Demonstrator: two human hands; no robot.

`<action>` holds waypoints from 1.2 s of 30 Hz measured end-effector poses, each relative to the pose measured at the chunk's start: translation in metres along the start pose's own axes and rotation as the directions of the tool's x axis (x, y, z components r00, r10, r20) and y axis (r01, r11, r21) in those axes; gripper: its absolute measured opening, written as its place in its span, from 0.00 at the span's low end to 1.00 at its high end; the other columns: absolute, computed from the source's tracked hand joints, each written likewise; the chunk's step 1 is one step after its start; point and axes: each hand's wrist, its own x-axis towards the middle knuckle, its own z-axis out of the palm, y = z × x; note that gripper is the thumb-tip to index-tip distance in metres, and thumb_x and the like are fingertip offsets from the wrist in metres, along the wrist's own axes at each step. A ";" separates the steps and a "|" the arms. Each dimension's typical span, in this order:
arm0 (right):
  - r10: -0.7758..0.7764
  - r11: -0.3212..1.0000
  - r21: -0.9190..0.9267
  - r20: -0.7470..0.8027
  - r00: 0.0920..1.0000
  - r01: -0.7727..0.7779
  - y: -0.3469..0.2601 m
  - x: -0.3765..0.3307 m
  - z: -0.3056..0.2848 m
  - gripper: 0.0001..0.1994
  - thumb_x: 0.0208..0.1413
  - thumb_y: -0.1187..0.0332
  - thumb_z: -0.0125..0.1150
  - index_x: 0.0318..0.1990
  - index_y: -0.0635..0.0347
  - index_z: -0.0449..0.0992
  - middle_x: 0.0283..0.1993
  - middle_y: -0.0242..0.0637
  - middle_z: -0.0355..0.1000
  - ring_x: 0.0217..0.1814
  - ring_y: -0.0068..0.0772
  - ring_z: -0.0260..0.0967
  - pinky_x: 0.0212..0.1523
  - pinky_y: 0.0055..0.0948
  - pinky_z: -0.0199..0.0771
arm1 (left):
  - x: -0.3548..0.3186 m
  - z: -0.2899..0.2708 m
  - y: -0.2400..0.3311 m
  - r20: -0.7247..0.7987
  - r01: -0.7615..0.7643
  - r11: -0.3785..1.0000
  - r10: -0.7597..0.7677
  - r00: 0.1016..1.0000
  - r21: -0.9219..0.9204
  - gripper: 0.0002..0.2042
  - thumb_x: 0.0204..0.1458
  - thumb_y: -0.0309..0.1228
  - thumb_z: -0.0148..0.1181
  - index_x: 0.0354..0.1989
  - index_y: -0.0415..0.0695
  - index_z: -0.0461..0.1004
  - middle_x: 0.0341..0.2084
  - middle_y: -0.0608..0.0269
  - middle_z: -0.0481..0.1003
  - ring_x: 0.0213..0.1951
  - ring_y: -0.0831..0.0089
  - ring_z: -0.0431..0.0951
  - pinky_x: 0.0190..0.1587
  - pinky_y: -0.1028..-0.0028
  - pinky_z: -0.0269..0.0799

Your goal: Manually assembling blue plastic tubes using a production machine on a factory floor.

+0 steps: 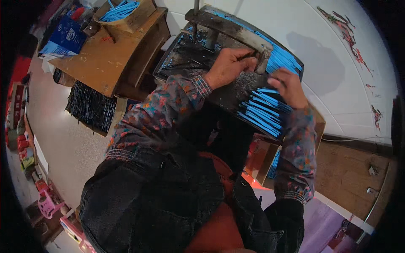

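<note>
My left hand (230,65) lies on the dark metal work plate (198,59), fingers curled around the lower end of a worn metal lever blade (236,29). My right hand (287,86) rests on a fan of thin blue strips (263,111) spread over the plate's near right corner, fingers pressing them down. More blue strips (284,59) lie under the blade's far side. An upright metal post (196,17) rises at the plate's back.
A wooden bench (105,59) at the left carries a wooden box of blue strips (122,10) and a blue carton (65,36). Dark bristle bundles (90,105) hang below it. A cardboard box (265,158) sits under the plate. White wall behind.
</note>
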 end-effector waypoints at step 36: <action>0.076 0.995 0.082 -0.188 0.979 -0.061 -0.030 -0.005 -0.011 0.06 0.49 0.71 0.58 0.33 0.63 0.75 0.29 0.36 0.70 0.26 0.34 0.63 0.30 0.27 0.64 | 0.000 -0.006 -0.002 -0.070 0.060 0.992 -0.053 0.996 0.107 0.06 0.53 0.25 0.53 0.32 0.36 0.75 0.21 0.67 0.73 0.24 0.82 0.67 0.31 0.81 0.65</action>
